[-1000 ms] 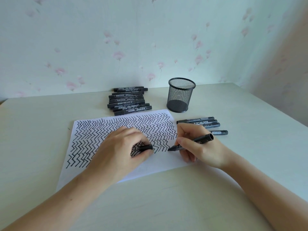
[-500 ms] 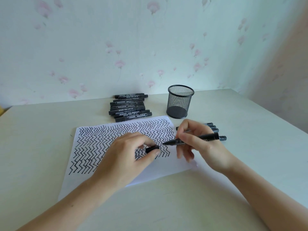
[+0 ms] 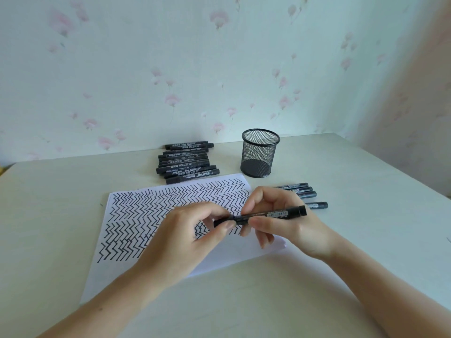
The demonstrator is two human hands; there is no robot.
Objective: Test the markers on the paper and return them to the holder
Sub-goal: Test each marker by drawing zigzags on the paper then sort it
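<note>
A black marker (image 3: 275, 213) lies level above the paper (image 3: 151, 211), which is covered in black zigzag lines. My right hand (image 3: 280, 223) grips the marker's barrel. My left hand (image 3: 185, 237) pinches the black cap (image 3: 223, 220), which meets the marker's tip end. The black mesh holder (image 3: 260, 152) stands behind the paper and looks empty. A stack of black markers (image 3: 186, 162) lies left of the holder. Several more markers (image 3: 303, 191) lie on the table to the right, partly hidden by my right hand.
The pale table (image 3: 268, 301) meets a flowered wall at the back and another wall at the right. Its right edge runs diagonally past the loose markers.
My right hand lifted the marker's tip off the paper and turned it level. The cap in my left hand has come up against the tip. The camera tilted up slightly.
</note>
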